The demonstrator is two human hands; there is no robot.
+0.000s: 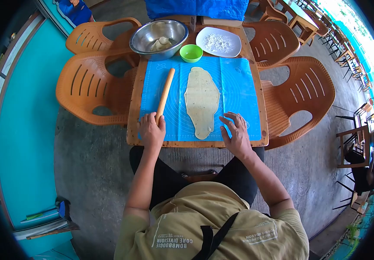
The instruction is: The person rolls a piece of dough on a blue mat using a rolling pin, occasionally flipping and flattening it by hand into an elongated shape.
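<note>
A long, flat sheet of dough (202, 102) lies on the blue mat (239, 86), stretching away from the near table edge. To its left, my left hand (153, 130) is wrapped round the near end of a wooden rolling pin (166, 93), which rests on the mat. My right hand (236, 134) hovers or rests at the mat's near right part, fingers apart and holding nothing, just right of the dough's near end. Beyond the mat stand a metal bowl (140, 48) with a lump of dough (161, 43), a green bowl (191, 53) and a white plate (202, 43) of white powder (218, 42).
Orange chairs (89, 84) (304, 97) flank the wooden table (262, 130) on both sides. A blue cover (195, 8) hangs at the far end. Part of a person (75, 11) shows at the upper left. More tables and chairs stand at the right.
</note>
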